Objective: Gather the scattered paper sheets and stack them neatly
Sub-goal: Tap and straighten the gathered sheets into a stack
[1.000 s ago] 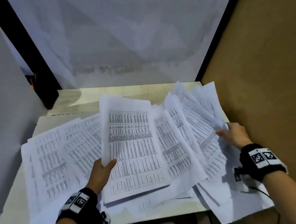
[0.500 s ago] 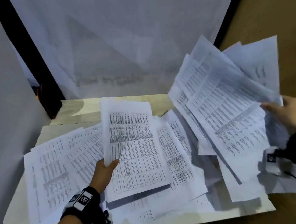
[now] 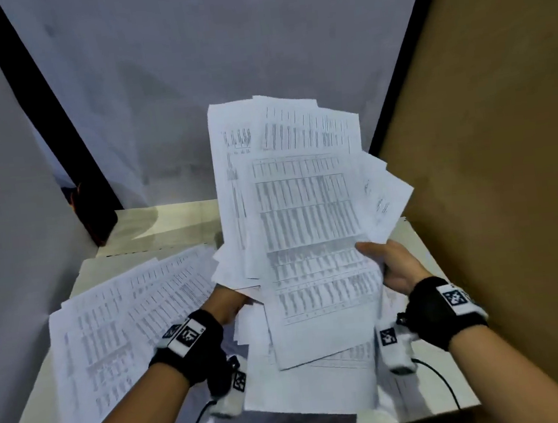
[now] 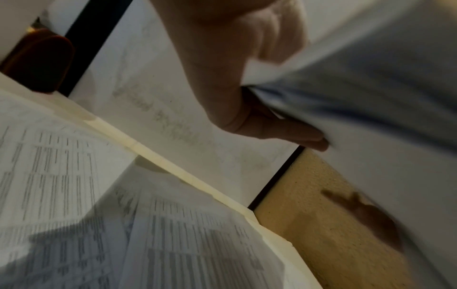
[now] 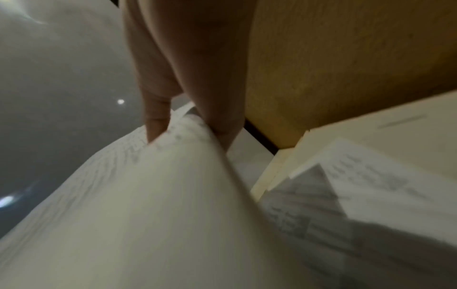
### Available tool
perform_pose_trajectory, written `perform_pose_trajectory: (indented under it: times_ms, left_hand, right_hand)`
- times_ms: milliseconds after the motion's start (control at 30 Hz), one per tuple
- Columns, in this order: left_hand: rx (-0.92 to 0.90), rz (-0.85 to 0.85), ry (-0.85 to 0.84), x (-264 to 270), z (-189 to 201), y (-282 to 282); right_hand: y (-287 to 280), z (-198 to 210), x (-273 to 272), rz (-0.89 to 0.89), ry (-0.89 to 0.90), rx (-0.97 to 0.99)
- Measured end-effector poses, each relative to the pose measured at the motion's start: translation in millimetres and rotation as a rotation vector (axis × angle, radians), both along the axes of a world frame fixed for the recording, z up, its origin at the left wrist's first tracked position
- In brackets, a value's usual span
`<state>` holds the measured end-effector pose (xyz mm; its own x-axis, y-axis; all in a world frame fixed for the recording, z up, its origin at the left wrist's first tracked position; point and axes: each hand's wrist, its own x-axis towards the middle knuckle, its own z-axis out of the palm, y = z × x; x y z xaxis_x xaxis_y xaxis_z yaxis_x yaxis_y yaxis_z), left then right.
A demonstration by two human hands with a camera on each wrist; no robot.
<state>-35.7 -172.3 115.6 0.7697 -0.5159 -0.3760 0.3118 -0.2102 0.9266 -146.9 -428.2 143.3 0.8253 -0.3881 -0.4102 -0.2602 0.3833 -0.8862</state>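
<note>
A: Head view, nearest item: loose sheets (image 3: 310,390) lying flat at the front edge of the table (image 3: 424,265), under the raised bundle. State?

B: Not yet gathered. Next item out: left hand (image 3: 226,301), mostly hidden behind paper in this view. Right hand (image 3: 392,268) at the bundle's right edge, thumb on the printed face, fingers behind.

A: Item held: fanned bundle of printed sheets (image 3: 306,225), lifted off the table, upright-ish, edges uneven, corners sticking out top and right.

B: Further left: a spread of printed sheets (image 3: 127,317) flat on the table, overlapping. Farthest: white backdrop (image 3: 222,79), brown board (image 3: 505,153) at right.

A: Step in hand, as judged: merging two pickups into one bundle. Roughly half the paper is up, half down.

B: Next move, as judged: square the bundle, likely by tapping its lower edge on the table, then take up the left spread. Loose outer sheets could slip from so fanned a grip.

A: Left wrist view adds what the head view hides: left hand (image 4: 237,82) has fingers curled round the bundle's (image 4: 371,97) edge, thumb pressed flat on its underside.

B: Right wrist view: right hand (image 5: 188,78) with thumb and finger clamped together on the bundle's (image 5: 148,215) edge, paper pinched between. Blurred; remaining fingers cannot be told.

A: Only the head view shows the left spread entire.
</note>
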Motion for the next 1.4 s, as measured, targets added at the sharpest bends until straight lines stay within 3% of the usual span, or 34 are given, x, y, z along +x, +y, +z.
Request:
perform_pose_trajectory:
  times_ms: [133, 233, 300, 367, 533, 767, 933, 1033, 1167, 1267, 1400]
  left_hand:
    - [-0.114, 0.027, 0.03, 6.5, 23.8, 16.0]
    - [-0.42, 0.126, 0.119, 21.7, 47.4, 19.9]
    - [-0.365, 0.226, 0.048, 27.6, 60.9, 14.8]
    - [-0.306, 0.207, -0.082, 25.6, 65.1, 8.5]
    - [-0.282, 0.252, -0.242, 10.1, 45.9, 7.3]
    - [-0.201, 0.179, -0.251, -10.7, 28.5, -0.9]
    - [-0.251, 0.287, -0.17, -11.2, 24.5, -9.9]
    - [-0.223, 0.368, -0.23, -8.3, 26.2, -14.0]
    - [-0.322, 0.487, -0.371, -1.0, 46.7, -21.3]
    - [-0.299, 0.439, -0.453, 0.2, 44.3, -24.5]
    - [-0.293, 0.395, -0.432, -5.3, 39.4, -29.6]
  right_hand:
    - [9.2, 4.5, 14.8, 0.015, -0.038, -0.106]
    - [15.5, 10.7, 22.7, -0.079, -0.086, -0.318]
    - [22.2, 14.9, 26.7, -0.132, -0.117, -0.43]
    - [27.9, 15.2, 30.8, -0.148, -0.148, -0.474]
    - [40.7, 4.1, 31.6, -0.043, -0.163, -0.422]
    - [39.2, -8.3, 19.8, -0.027, -0.192, -0.325]
    - [38.7, -5.2, 26.2, -0.026, -0.223, -0.312]
    - [47.6, 4.7, 32.4, -0.055, -0.213, -0.393]
    - [62.4, 30.4, 42.0, -0.19, -0.374, -0.439]
    - [77.6, 24.3, 44.1, -0.19, -0.329, -0.431]
    - [86.1, 8.9, 46.9, -0.234, -0.257, -0.39]
